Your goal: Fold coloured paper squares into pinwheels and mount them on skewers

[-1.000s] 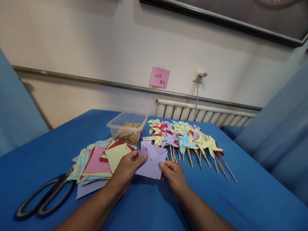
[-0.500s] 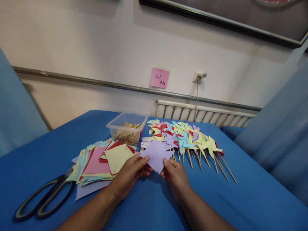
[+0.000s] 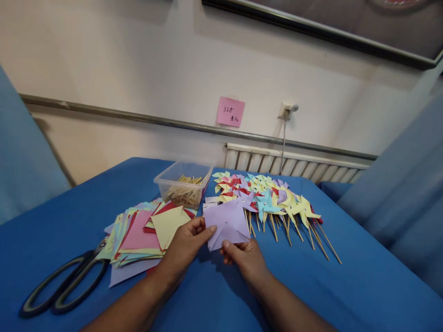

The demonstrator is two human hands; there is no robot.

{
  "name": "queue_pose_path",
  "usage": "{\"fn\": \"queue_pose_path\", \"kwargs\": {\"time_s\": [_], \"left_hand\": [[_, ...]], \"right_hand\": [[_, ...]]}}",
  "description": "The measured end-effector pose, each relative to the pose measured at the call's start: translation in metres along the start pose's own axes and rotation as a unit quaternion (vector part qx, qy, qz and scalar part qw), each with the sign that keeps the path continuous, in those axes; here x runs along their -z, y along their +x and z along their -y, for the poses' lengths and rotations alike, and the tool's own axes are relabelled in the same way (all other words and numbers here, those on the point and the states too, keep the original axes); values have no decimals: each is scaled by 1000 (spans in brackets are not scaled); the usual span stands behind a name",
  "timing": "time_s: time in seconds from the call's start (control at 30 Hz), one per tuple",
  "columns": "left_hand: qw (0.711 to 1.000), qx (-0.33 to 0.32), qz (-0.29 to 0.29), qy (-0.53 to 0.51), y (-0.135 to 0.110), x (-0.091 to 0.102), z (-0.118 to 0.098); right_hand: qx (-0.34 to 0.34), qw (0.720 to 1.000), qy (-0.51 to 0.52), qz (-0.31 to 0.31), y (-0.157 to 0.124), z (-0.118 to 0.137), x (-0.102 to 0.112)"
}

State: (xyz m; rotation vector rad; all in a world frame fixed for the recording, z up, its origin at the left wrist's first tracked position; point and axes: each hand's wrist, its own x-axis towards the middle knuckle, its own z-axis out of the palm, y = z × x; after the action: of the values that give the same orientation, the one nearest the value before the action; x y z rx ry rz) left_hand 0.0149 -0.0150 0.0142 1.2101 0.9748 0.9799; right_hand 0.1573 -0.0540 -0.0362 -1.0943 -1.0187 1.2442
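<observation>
The lilac square of cut paper (image 3: pixel 226 222) is held just above the blue cloth-covered table (image 3: pixel 346 295), at about the middle of the view, and it is now turned square-on with its lower flaps drawn in, where half a second ago it stood as a diamond on one point; a rotation in the fingers is thus shown, and it is judged that the next flap is being brought round for folding. The sheet is pinched at its 9 o'clock edge by the left hand (image 3: pixel 185 246), thumb on top, and gripped from underneath at 6 o'clock by the right hand (image 3: pixel 244 258), which has been shifted lower since then. At 9 o'clock a loose stack of coloured paper squares (image 3: pixel 145 233) is seen, with black-handled scissors (image 3: pixel 65 283) beyond it at 8 o'clock. At 11 o'clock a clear plastic tub of wooden sticks (image 3: pixel 183 184) is set, and at 2 o'clock a row of finished paper pinwheels on sticks (image 3: pixel 273 198) is laid.
</observation>
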Motion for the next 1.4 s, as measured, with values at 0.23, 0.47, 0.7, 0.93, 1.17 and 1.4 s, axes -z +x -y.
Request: {"fn": "queue_pose_path", "kwargs": {"time_s": [0.23, 0.47, 0.7, 0.93, 1.17, 1.4], "left_hand": [[1000, 28, -3, -13, -4, -1, -4], [999, 4, -20, 32, -2, 4, -10], [998, 22, 20, 58, -3, 3, -12], [998, 42, 25, 45, 1, 6, -7], [996, 52, 37, 68, 1, 7, -6], [995, 55, 53, 67, 1, 7, -5]], "right_hand": [[7, 998, -30, 50, -6, -2, -2], [39, 997, 27, 56, -6, 9, 7], [67, 993, 78, -57, 4, 5, 12], [88, 989, 64, -98, 4, 7, 12], [104, 987, 53, -108, 3, 10, 12], [109, 984, 78, -119, 7, 4, 13]]}}
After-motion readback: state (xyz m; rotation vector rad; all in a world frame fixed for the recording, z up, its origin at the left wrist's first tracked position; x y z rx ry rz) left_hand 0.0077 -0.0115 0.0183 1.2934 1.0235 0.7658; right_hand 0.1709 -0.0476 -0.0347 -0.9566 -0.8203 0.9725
